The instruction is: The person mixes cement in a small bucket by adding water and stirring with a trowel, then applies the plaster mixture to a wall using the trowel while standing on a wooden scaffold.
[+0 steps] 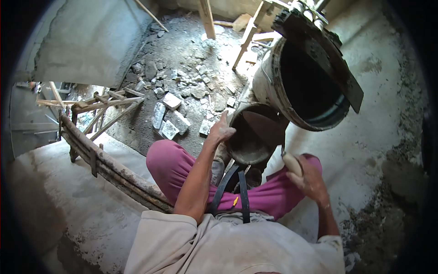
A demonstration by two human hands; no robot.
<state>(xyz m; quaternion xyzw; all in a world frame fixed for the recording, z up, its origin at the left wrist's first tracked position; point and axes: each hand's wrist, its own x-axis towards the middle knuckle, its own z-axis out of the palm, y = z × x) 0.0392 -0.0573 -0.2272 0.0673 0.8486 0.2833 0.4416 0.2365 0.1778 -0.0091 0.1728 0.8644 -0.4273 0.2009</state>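
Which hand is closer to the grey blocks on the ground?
Left. The left hand is to the right of the grey blocks, beside the small bucket's rim; the right hand is farther right, around the trowel's handle.

The trowel handle (293,164) is beige, the trousers (269,197) magenta-pink.

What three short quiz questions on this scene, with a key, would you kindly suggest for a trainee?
1. Multiple choice: Which hand grips the trowel by its handle? A) only the left; B) only the right; C) both.
2. True or false: The larger bucket is to the right of the smaller bucket.
3. Short answer: What is the left hand nearest to?

Key:
1. B, the right hand.
2. True.
3. The smaller bucket's rim, at its left side.
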